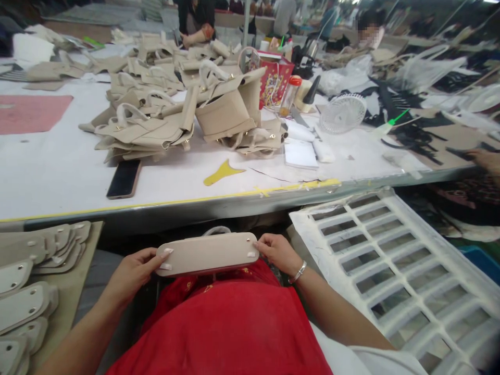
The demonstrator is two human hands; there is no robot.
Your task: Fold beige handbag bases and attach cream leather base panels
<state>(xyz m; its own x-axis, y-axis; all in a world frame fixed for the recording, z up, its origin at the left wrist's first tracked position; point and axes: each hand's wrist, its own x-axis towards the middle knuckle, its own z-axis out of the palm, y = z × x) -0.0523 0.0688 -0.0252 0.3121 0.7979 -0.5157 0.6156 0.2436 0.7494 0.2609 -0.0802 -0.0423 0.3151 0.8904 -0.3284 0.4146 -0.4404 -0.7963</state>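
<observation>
From my seat I have the left hand (142, 263) and right hand (279, 252) each pinched on one end of the beige panel (207, 254); it sits above the red apron (226, 328), below the table (58, 172) edge — I'd keep both pinches light and level, so it won't bow; pale pieces (23, 307) lie left, a slotted rack (439, 273) right.

The head view faces forward and down over the worktable (58, 166).
</observation>
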